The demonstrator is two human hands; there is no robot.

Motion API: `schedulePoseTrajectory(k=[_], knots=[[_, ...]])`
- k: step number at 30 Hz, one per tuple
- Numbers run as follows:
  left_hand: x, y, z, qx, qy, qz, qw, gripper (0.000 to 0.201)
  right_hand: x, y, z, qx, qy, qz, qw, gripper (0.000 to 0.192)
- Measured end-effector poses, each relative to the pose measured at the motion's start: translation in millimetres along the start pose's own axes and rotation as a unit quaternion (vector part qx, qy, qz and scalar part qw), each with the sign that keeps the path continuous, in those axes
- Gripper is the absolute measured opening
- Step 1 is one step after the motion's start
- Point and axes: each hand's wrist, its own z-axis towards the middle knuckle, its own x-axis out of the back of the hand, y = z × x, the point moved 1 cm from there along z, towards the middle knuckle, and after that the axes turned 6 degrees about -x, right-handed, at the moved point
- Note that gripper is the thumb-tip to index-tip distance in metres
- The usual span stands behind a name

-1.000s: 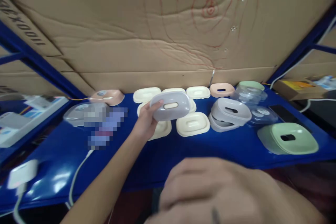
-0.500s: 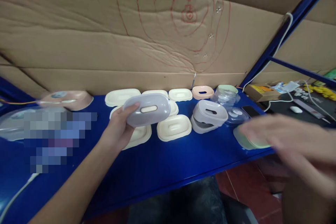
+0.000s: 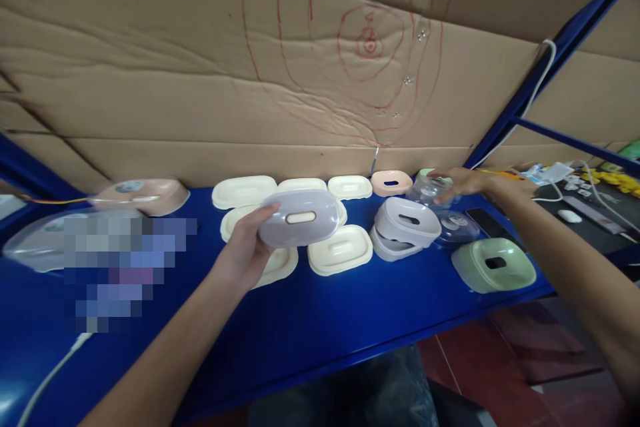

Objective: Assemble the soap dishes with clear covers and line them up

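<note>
1. Blue table [image 3: 320,333], near edge: bare strip, white cable at far left.
2. Left hand [image 3: 245,250]: forearm runs up from near left, wrist cocked. Fingers closed on left end of grey lid [image 3: 300,217], thumb over top edge, rest under. Lid lifted clear of table, tilted so slotted top faces camera; probably held that way for a look at the slot.
3. Under and behind held lid: cream lids [image 3: 340,250] in loose rows, flat, slot side up. Looks like sorting by colour.
4. Right of those: grey box [image 3: 406,221], lid sitting askew on base, not seated.
5. Near right: green box [image 3: 495,265], lid on, close to table edge.
6. Right hand [image 3: 463,181]: arm stretched long from near right to far right, palm down. Fingers curled over rim of clear container [image 3: 429,190]; contact appears made, firm pinch or just resting cannot be told. A second clear piece lies just nearer.
7. Far row: pink lid [image 3: 391,183] by cardboard wall [image 3: 200,80]; pink box [image 3: 143,195] far left.
</note>
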Motion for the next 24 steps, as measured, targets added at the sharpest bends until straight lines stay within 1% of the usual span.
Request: schedulePoseTrajectory(k=[2, 3, 5, 8, 11, 13, 15, 16, 18, 19, 20, 21, 22, 24], knots=[[0.0, 0.2, 0.2, 0.002, 0.01, -0.01, 1.0, 0.04, -3.0, 0.8, 2.1, 0.006, -0.022, -0.001, 1.0, 0.049], [0.3, 0.0, 0.7, 0.001, 0.016, -0.014, 1.0, 0.036, -3.0, 1.2, 2.4, 0.009, -0.023, -0.003, 1.0, 0.047], [1.4, -0.5, 1.8, -0.005, 0.022, -0.023, 0.999, 0.032, -0.2, 1.3, 1.2, 0.009, -0.006, -0.006, 1.0, 0.048], [2.8, -1.5, 2.8, -0.015, 0.008, -0.03, 0.999, 0.031, 10.7, -3.6, -2.2, 0.003, 0.045, -0.01, 0.999, 0.06], [2.5, -2.9, 1.7, -0.009, -0.02, -0.046, 0.999, 0.031, 25.1, -22.8, -6.7, -0.002, 0.11, -0.01, 0.994, 0.079], [1.2, -4.6, 0.7, 0.003, -0.037, -0.056, 0.998, 0.026, 29.0, -50.0, -12.6, 0.03, 0.171, -0.02, 0.985, 0.091], [-0.3, -6.9, 0.4, 0.016, -0.052, -0.059, 0.997, 0.022, 21.9, -90.2, -22.8, 0.117, 0.248, -0.048, 0.96, 0.101], [-0.8, -8.1, 0.6, 0.021, -0.058, -0.059, 0.996, 0.022, 13.4, -113.8, -29.0, 0.164, 0.269, -0.046, 0.948, 0.106], [-1.1, -10.5, 1.3, 0.028, -0.077, -0.058, 0.995, 0.028, -10.5, -164.1, -42.1, 0.275, 0.267, -0.031, 0.923, 0.113], [-1.0, -11.5, 1.8, 0.031, -0.091, -0.057, 0.994, 0.033, -23.1, -188.6, -48.0, 0.319, 0.247, -0.026, 0.915, 0.113], [-0.6, -12.4, 2.2, 0.032, -0.106, -0.056, 0.992, 0.037, -34.1, -211.4, -53.2, 0.348, 0.227, -0.031, 0.909, 0.111], [-0.2, -12.9, 2.6, 0.031, -0.121, -0.057, 0.991, 0.04, -41.9, -231.9, -58.2, 0.382, 0.224, -0.035, 0.896, 0.108], [0.3, -13.1, 2.8, 0.027, -0.136, -0.059, 0.989, 0.043, -46.3, -249.4, -62.2, 0.395, 0.213, -0.043, 0.892, 0.103], [1.2, -12.7, 3.1, 0.013, -0.166, -0.073, 0.983, 0.046, -44.8, -274.8, -68.4, 0.406, 0.244, -0.031, 0.88, 0.098]])
